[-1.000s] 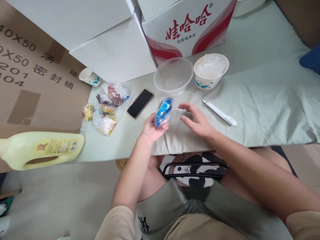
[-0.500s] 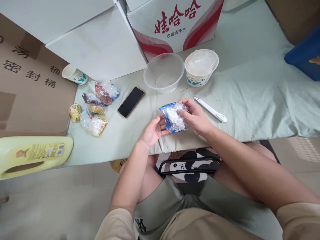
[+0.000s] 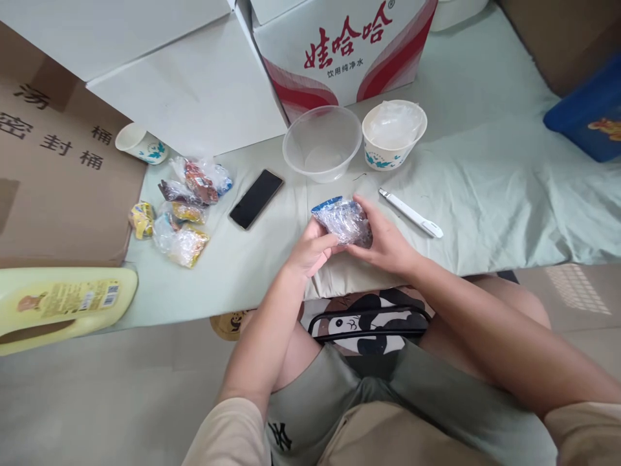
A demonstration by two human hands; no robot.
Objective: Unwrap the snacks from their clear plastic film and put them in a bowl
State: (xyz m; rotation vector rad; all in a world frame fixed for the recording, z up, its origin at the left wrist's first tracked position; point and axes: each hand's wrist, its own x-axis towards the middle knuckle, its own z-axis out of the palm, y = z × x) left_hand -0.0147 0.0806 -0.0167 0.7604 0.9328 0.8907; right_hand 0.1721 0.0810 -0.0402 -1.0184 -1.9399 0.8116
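Both hands grip a small blue packet wrapped in clear plastic film (image 3: 347,221), held just above the front of the cloth-covered surface. My left hand (image 3: 313,249) is closed on its lower left side, thumb across the front. Around the right edge curls my right hand (image 3: 383,239), with fingers at the top and the thumb below. A white utility knife (image 3: 410,213) lies to the right of the packet. Behind it stand a clear plastic bowl (image 3: 322,169) and a paper cup (image 3: 388,155) with crumpled clear plastic inside.
Several film-wrapped snack packets (image 3: 187,244) lie at the left, near a phone (image 3: 256,199) and a tipped paper cup (image 3: 141,144). A yellow jug (image 3: 104,294) sits at the front left corner. Cartons (image 3: 334,52) line the back; a blue container (image 3: 589,116) is at right.
My left hand has moved up and right and closed its thumb over the packet. My right hand's thumb has shifted to the packet's lower edge, and the packet has tilted.
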